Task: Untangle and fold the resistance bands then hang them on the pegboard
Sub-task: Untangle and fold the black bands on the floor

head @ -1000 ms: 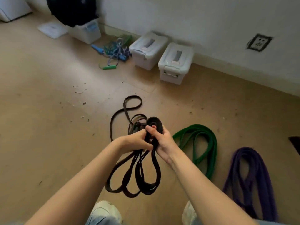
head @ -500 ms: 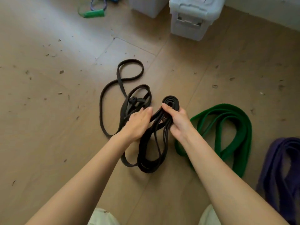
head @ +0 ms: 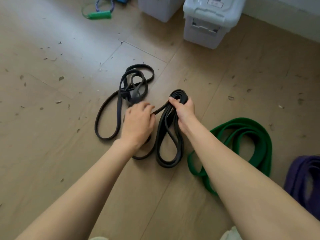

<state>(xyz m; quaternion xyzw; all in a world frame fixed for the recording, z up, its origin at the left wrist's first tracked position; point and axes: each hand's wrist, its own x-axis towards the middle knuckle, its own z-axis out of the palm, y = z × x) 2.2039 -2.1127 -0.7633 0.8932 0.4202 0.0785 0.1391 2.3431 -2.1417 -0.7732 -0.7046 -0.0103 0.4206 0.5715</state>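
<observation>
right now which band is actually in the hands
The black band: the right hand grips its folded top and the left hand holds a strand. The green band and purple band lie untouched.

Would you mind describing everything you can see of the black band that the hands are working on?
The black band is a flat, matte strap that looks like rubber, gathered into several stacked loops. The right hand grips the top of the bundle, where the loops curl over it, and the long loops hang down to the wooden floor. One strand runs left from the bundle to the left hand, which pinches it. Further left, tangled black loops lie on the floor; whether they are the same band cannot be told.
</observation>
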